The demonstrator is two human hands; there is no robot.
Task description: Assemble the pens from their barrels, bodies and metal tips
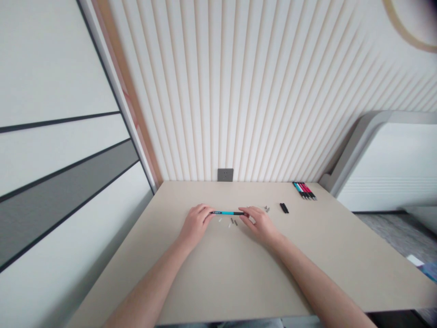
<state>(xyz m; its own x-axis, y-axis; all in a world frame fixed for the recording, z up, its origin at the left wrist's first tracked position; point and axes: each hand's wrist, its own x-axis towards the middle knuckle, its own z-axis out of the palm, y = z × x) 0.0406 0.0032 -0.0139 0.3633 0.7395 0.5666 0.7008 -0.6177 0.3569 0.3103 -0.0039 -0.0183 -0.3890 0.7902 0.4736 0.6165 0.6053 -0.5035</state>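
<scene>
A blue and black pen (227,212) lies level between my two hands, just above or on the table. My left hand (197,222) pinches its left end. At the black right end, my right hand (257,222) has its thumb and fingers closed round it. Small dark springs or similar bits (234,222) and tiny white pieces (229,225) are scattered on the table just below the pen. Several small grey pieces (266,209) sit beyond my right hand, partly hidden by it.
Two short black cylinders (284,208) lie to the right on the beige table (218,273). A row of several pens (305,191) in blue, white and red rests near the back right corner. A dark wall socket (225,175) is behind the table; a white cabinet (51,159) stands at left.
</scene>
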